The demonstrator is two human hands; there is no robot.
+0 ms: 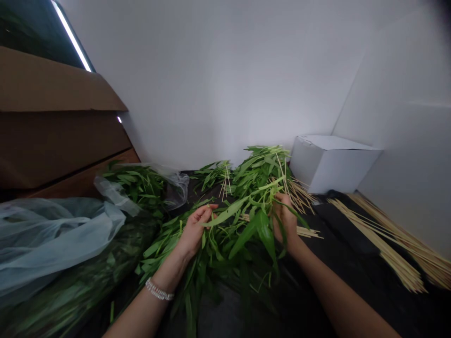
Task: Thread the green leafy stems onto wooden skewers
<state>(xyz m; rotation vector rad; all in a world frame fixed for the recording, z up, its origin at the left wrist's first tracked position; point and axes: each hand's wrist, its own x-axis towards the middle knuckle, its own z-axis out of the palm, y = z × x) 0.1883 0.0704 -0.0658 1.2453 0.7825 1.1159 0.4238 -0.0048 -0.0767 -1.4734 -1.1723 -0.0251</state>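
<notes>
My right hand [286,218] is closed around several stems of long-leafed greens that look like water spinach [262,225]. Their leaves hang down and point to the left. Across from it, my left hand [196,229], with a beaded bracelet [159,290] on the wrist, has its thumb and fingers pinched together at the tip of a long leaf [227,212]. Exactly what lies between those fingertips is partly hidden. Below both hands, a loose heap of the same greens [165,239] spreads over the dark surface. A few thin sticks [308,232] lie just beyond my right hand.
Skewered greens [259,164] are piled by the wall, a smaller bunch [211,173] beside them. Long bamboo sticks [384,249] lie at right before a white box [331,162]. Plastic bags [52,234] of greens and a cardboard box [59,141] stand at left.
</notes>
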